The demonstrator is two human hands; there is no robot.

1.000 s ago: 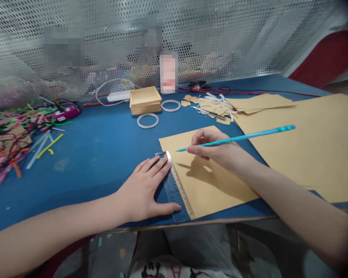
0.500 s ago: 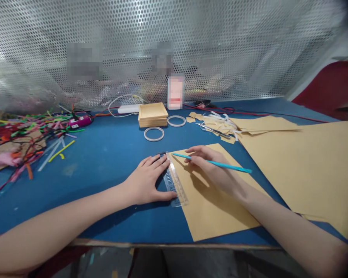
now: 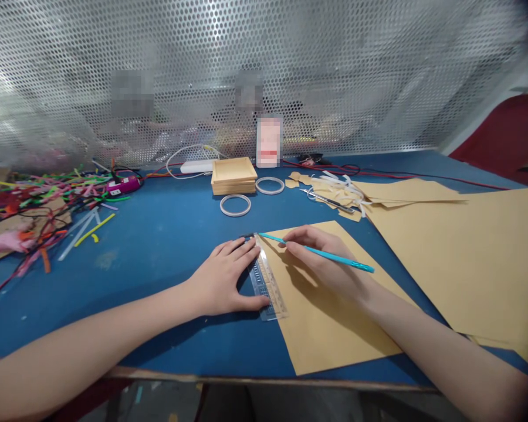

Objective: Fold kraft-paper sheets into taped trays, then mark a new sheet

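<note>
My left hand (image 3: 226, 278) lies flat with its fingers spread, pressing a clear plastic ruler (image 3: 270, 287) down along the left edge of a tan paper sheet (image 3: 334, 322). Pinched in my right hand (image 3: 323, 258) is a slim light-blue pen (image 3: 341, 258). Its tip points left, at the far end of the ruler near the sheet's upper left corner. Whether the tip touches the paper, I cannot tell. A small dark piece (image 3: 246, 235) sits by the ruler's far end, partly behind my left fingertips.
Larger tan sheets (image 3: 479, 252) spread over the right side. Behind them lie paper scraps and a craft knife (image 3: 330, 201). Two tape rings (image 3: 235, 206) lie near stacked wooden trays (image 3: 234, 176). Colourful scraps (image 3: 30, 217) and a purple glue gun (image 3: 123, 185) are at left. A phone (image 3: 269, 140) stands behind.
The pen is slightly lower at its back end, and its tip has shifted a little left along the ruler's far end. My left hand stays on the ruler. The whole view has shifted slightly.
</note>
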